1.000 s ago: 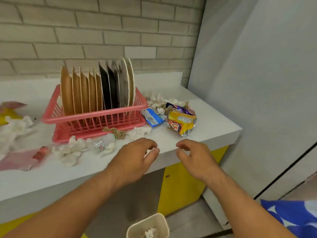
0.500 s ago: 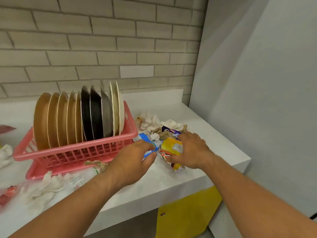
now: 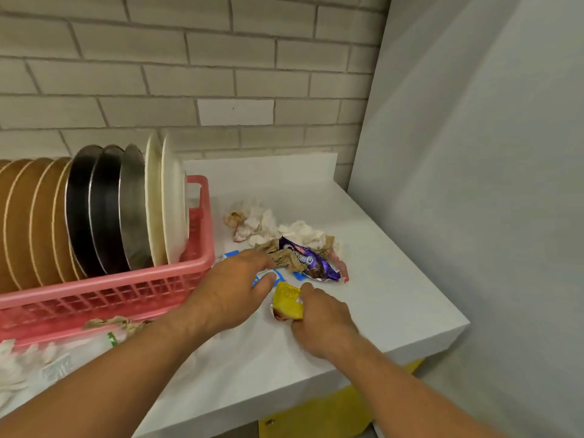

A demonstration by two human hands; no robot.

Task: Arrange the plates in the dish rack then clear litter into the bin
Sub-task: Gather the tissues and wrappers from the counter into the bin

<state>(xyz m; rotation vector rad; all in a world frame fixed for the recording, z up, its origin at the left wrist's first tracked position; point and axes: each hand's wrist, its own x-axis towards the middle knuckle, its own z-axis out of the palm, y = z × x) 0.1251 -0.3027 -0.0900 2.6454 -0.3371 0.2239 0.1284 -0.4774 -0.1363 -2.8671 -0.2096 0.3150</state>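
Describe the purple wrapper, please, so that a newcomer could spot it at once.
Right of the pink dish rack on the white counter lies a litter pile. At its near edge sits the purple wrapper, the only glossy purple piece among white tissues and brown paper.

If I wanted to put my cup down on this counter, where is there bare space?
Bare counter lies right of the purple wrapper, out to the corner, and along the back wall behind the tissues. Crowded: between the pink rack and that wrapper, where the left hand grips a blue wrapper and the right hand a yellow wrapper.
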